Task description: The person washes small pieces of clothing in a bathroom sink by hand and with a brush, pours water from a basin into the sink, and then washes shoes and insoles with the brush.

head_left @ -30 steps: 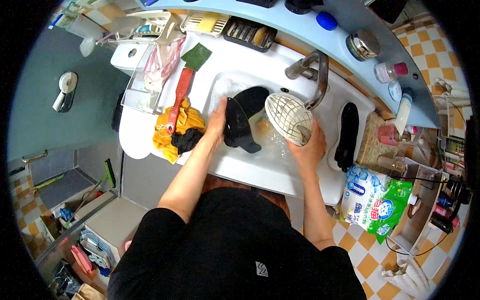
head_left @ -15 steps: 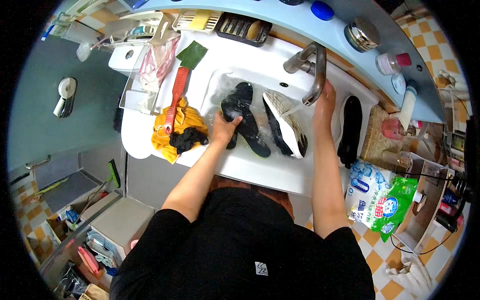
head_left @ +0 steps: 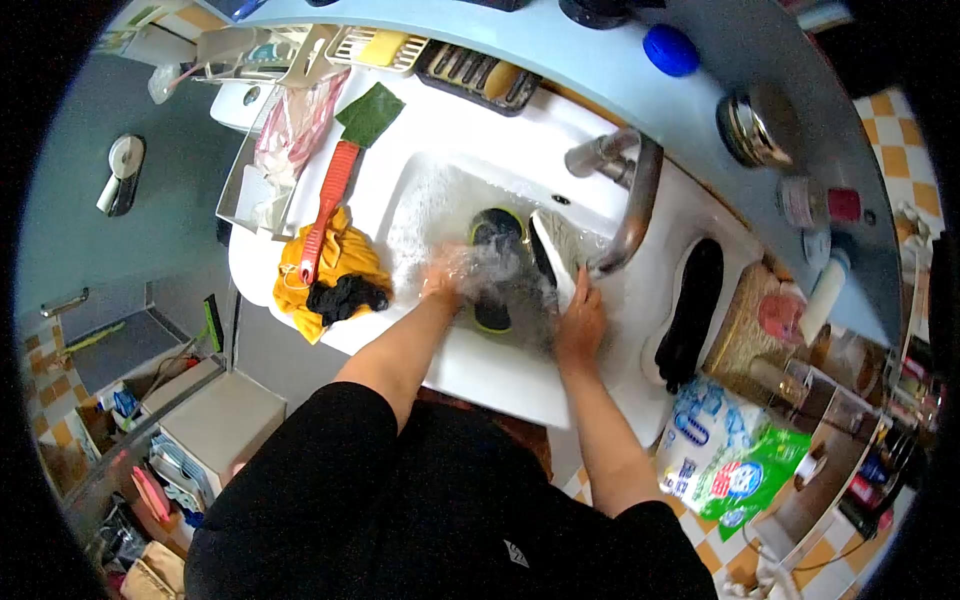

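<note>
In the white sink (head_left: 460, 362) lies a dark insole (head_left: 496, 235) with a yellow-green edge, partly hidden by splashing water. My left hand (head_left: 442, 277) is in the water just left of it, its fingers blurred by the splash. A pale grey-white sneaker (head_left: 556, 245) stands tilted to the right of the insole. Around the sneaker's near right side, below the faucet spout, my right hand (head_left: 580, 320) is closed, some of its fingers hidden.
A curved metal faucet (head_left: 645, 200) reaches over the sink. On the right rim rests a long black item (head_left: 692, 310) beside a detergent bag (head_left: 730, 460). A red-handled brush (head_left: 330, 205) and yellow cloth (head_left: 335, 260) sit at left; a black soap rack (head_left: 480, 75) is behind.
My right hand has left the faucet and moved down-left onto the sneaker. The insole has shifted and now shows a yellow-green edge. Splashing around my left hand has grown, and the view has tilted.
</note>
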Tool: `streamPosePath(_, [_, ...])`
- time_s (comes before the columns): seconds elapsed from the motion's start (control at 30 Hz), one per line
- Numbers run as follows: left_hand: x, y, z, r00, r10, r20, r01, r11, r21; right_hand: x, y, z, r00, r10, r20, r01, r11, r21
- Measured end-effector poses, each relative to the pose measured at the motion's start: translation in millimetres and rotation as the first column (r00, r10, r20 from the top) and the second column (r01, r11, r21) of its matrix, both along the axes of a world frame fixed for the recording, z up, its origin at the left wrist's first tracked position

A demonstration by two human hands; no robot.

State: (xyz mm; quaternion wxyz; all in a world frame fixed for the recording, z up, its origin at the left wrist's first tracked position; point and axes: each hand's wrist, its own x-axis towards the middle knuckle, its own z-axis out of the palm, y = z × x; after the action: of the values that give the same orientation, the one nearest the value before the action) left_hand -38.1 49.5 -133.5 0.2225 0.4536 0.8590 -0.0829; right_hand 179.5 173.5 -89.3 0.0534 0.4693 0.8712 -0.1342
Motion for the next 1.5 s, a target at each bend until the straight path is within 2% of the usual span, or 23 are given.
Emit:
streamPosePath(0.03, [-7,0,-15,0.986,0.056,0.155,-0.057,0.998,0.002,2,-2,-5,0.998,0.030,0.058,-0.031,0.999,0.014])
streamPosePath(0.07, [-15,-1,-31,0.946,0.120,0.302,-0.122,0.992,-0.010,7,-3,-10,0.993,0.118,-0.002,-0.118,0.990,0.077])
streamPosePath(0.13, [-15,1,-54,0.755,0.300,0.584,-0.428,0.899,0.092,2,-8,-35,0.993,0.075,0.088,-0.085,0.989,0.118])
streamPosePath(0.2, [-18,-6,-73,0.742,0.277,0.610,-0.419,0.903,0.100,1,-11,-49,0.989,0.050,0.136,-0.067,0.990,0.127])
streamPosePath(0.27, [-21,-9,-81,0.882,0.150,0.447,-0.187,0.982,0.039,1,-7,-45,0.987,0.051,0.153,-0.066,0.993,0.099])
streamPosePath(0.3, [-24,-5,-78,0.916,0.106,0.386,-0.117,0.993,0.006,-1,-1,-34,0.996,-0.036,0.085,0.036,0.999,0.008])
streamPosePath(0.37, [-40,36,-12,0.923,0.173,0.344,-0.176,0.984,-0.021,-11,10,10,0.974,-0.223,-0.034,0.212,0.957,-0.197])
streamPosePath(0.4, [-43,26,43,0.666,0.291,0.687,-0.509,0.851,0.133,-11,9,30,0.961,-0.278,-0.001,0.266,0.921,-0.283])
streamPosePath(0.5, [-54,15,57,0.001,0.256,0.967,-0.853,0.505,-0.133,3,-6,57,0.918,-0.367,-0.148,0.331,0.918,-0.219])
streamPosePath(0.63, [-60,-6,112,-0.144,0.162,0.976,-0.867,0.456,-0.204,20,-19,81,0.846,-0.323,-0.424,0.283,0.946,-0.158])
streamPosePath(0.73, [-62,-19,134,-0.271,0.104,0.957,-0.832,0.474,-0.287,20,-24,93,0.788,-0.374,-0.489,0.332,0.927,-0.174])
streamPosePath(0.87, [-62,-34,120,-0.484,0.001,0.875,-0.749,0.516,-0.414,14,-34,120,0.761,-0.440,-0.477,0.438,0.891,-0.121])
streamPosePath(0.97, [-60,-40,133,-0.533,-0.060,0.844,-0.747,0.502,-0.436,17,-29,112,0.793,-0.486,-0.367,0.496,0.865,-0.074])
streamPosePath(1.03, [-66,-39,128,-0.346,0.018,0.938,-0.788,0.537,-0.301,26,-23,101,0.706,-0.614,-0.354,0.568,0.789,-0.236])
streamPosePath(1.1, [-76,-34,119,-0.036,0.134,0.990,-0.830,0.548,-0.105,49,-12,51,0.621,-0.665,-0.415,0.561,0.747,-0.358])
streamPosePath(1.13, [-77,-32,104,0.137,0.108,0.985,-0.833,0.551,0.055,41,-16,62,0.584,-0.732,-0.351,0.600,0.680,-0.421])
streamPosePath(1.17, [-83,-31,90,0.367,0.199,0.909,-0.768,0.616,0.175,36,-17,58,0.583,-0.760,-0.287,0.639,0.647,-0.415])
streamPosePath(1.23, [-85,-19,89,0.759,0.277,0.589,-0.545,0.766,0.342,25,-17,53,0.560,-0.813,-0.159,0.721,0.572,-0.390])
streamPosePath(1.27, [-76,-15,94,0.879,0.275,0.388,-0.427,0.816,0.389,18,-18,54,0.664,-0.744,-0.068,0.696,0.649,-0.307])
streamPosePath(1.3, [-73,-13,78,0.929,0.218,0.299,-0.335,0.837,0.432,6,-24,75,0.763,-0.644,-0.059,0.601,0.740,-0.301])
streamPosePath(1.37, [-60,-7,67,0.999,0.050,-0.018,-0.039,0.914,0.403,6,-25,67,0.768,-0.640,-0.024,0.619,0.752,-0.225])
streamPosePath(1.43, [-37,1,52,0.993,0.068,-0.095,-0.031,0.938,0.345,10,-20,83,0.774,-0.634,0.009,0.601,0.730,-0.324])
streamPosePath(1.5, [-18,10,44,0.984,0.171,-0.047,-0.157,0.964,0.216,7,-21,107,0.820,-0.573,0.020,0.533,0.749,-0.394])
